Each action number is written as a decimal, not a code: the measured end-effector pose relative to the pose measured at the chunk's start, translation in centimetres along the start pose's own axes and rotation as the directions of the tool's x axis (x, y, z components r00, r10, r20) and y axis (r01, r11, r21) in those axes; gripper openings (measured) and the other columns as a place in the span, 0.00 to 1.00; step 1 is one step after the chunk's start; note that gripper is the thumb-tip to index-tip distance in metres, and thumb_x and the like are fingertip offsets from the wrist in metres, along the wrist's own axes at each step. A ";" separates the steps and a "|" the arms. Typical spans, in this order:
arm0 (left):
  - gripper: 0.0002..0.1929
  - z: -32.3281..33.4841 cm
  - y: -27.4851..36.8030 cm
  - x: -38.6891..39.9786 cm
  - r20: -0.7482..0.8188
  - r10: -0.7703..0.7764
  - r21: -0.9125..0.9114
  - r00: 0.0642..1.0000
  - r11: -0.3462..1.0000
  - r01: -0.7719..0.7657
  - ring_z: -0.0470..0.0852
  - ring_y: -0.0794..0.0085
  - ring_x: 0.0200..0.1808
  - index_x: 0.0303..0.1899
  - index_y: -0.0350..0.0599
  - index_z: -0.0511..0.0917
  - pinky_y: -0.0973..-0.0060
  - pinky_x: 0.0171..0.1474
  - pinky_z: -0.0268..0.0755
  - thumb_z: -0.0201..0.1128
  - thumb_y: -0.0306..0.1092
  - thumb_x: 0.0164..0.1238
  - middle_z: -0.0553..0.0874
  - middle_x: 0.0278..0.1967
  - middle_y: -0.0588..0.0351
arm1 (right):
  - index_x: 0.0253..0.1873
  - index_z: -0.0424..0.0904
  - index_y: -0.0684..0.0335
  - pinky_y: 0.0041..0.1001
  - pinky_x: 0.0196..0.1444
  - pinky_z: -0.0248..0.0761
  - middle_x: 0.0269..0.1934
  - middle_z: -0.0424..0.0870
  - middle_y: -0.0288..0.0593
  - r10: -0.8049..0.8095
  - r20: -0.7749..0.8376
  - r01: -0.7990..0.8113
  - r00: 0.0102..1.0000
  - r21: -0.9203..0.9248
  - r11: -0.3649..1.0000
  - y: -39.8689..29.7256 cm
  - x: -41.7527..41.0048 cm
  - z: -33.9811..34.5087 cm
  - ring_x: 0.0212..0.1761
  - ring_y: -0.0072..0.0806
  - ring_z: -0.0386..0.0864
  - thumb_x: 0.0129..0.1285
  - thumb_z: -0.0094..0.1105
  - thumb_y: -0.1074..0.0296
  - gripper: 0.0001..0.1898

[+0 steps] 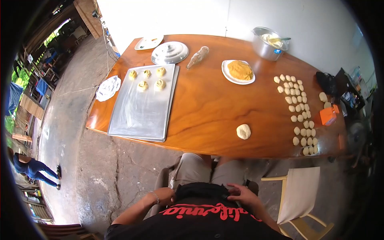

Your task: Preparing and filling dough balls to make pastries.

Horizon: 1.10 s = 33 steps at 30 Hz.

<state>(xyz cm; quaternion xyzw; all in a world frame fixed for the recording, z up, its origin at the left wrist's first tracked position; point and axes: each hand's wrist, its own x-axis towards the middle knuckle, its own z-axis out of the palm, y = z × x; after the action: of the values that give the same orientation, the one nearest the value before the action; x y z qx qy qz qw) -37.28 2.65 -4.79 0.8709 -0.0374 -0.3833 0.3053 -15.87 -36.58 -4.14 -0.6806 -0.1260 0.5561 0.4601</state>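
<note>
My left hand (164, 195), with a bracelet at the wrist, is closed at the left end of a black cloth item (201, 192) at my waist. At its right end, my right hand (238, 192) touches it with fingers spread. Before me on the wooden table (204, 120), one flattened dough piece (243, 131) lies near the front edge. Rows of small dough balls (300, 108) lie at the right. A white plate (227, 78) holds an orange-yellow mass (240, 70). On the left, several shaped dough pieces (160, 84) sit at the far end of a metal baking tray (135, 114).
At the back are a glass bottle (198, 57), a metal lid (170, 52), a white tray (149, 43) and a metal pot (267, 48). A crumpled white cloth (108, 88) lies left, an orange box (327, 116) right. A chair (300, 195) stands behind right; a person (34, 169) stands far left.
</note>
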 end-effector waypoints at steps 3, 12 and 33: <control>0.10 0.9 0.0 0.0 0.022 -0.085 0.039 0.996 0.996 0.084 0.95 0.47 0.46 0.41 0.48 0.95 0.53 0.51 0.85 0.74 0.38 0.61 0.96 0.40 0.44 | 0.86 0.67 0.59 0.35 0.73 0.78 0.68 0.84 0.61 -0.049 0.069 0.049 0.996 -0.005 0.999 0.9 0.3 -1.3 0.69 0.39 0.84 0.72 0.80 0.67 0.42; 0.13 -5.5 1.5 -0.5 -0.335 -0.117 0.006 0.935 0.992 0.126 0.93 0.44 0.46 0.42 0.47 0.95 0.55 0.52 0.85 0.77 0.47 0.67 0.95 0.41 0.44 | 0.75 0.79 0.66 0.27 0.58 0.82 0.54 0.91 0.42 -0.282 -0.481 0.319 0.830 -0.005 0.948 2.7 -1.0 -5.5 0.53 0.23 0.88 0.76 0.76 0.68 0.27; 0.26 -20.9 10.6 21.3 -0.876 0.449 0.431 0.178 0.893 -0.133 0.81 0.44 0.69 0.68 0.43 0.82 0.50 0.74 0.69 0.72 0.44 0.75 0.82 0.71 0.40 | 0.46 0.91 0.65 0.48 0.52 0.79 0.42 0.89 0.50 -0.981 -0.181 -0.089 0.071 -0.981 0.175 -21.5 18.7 -12.2 0.51 0.48 0.85 0.77 0.67 0.42 0.25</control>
<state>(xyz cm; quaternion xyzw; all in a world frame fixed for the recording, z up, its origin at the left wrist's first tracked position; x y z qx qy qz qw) -6.07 -1.85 -1.72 0.9255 -0.0586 0.3063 0.2150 8.69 -18.02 -0.15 -0.8449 -0.3729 -0.3201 0.2112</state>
